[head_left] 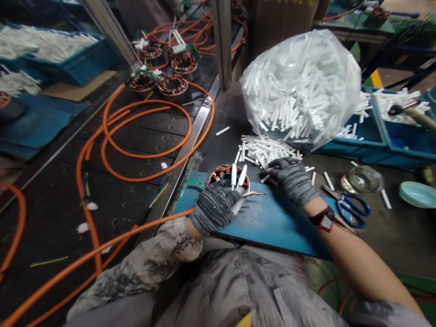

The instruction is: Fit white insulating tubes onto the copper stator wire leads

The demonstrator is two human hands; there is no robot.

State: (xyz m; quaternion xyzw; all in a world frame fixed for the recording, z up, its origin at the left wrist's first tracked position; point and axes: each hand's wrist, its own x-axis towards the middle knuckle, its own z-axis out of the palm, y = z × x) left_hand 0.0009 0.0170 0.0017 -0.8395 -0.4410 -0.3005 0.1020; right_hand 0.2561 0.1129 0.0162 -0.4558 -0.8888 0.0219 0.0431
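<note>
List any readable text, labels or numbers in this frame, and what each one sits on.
"梦天机电": yellow characters across the back of a co-worker's brown work jacket at top centre; the first character is blurred, so that reading is uncertain.
Nothing else carries readable text.

Single head-worn camera, looking forward and steeply down over a workbench (391, 230).

It sits close above the wearer's chest and forearms; the bench's near edge lies low in frame, its far edge near the top, strongly wide-angled.
</note>
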